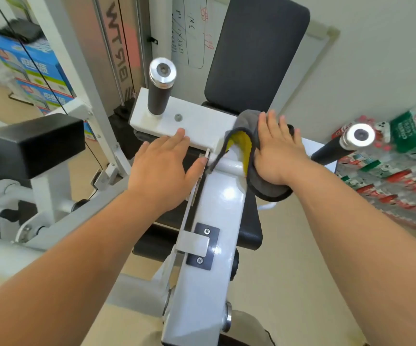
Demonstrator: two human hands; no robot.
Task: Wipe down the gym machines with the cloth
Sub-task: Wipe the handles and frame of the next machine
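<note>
Behind, panel [120, 46] reads "BRTW"; flat right hand [278, 151] presses cloth [245, 123], flat left hand [164, 166] rests on frame [199, 122]

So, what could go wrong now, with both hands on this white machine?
1. The loose dark edge of the grey cloth with the yellow inner side hangs beside the small metal tab; it may snag there if the right hand wipes that way.
2. The thumb of the left hand lies close to that tab on the white metal frame; it might get scraped or pinched.

Blue boxes [34, 71] left, whiteboard [192, 31] behind, bottle packs [389, 176] right
</note>
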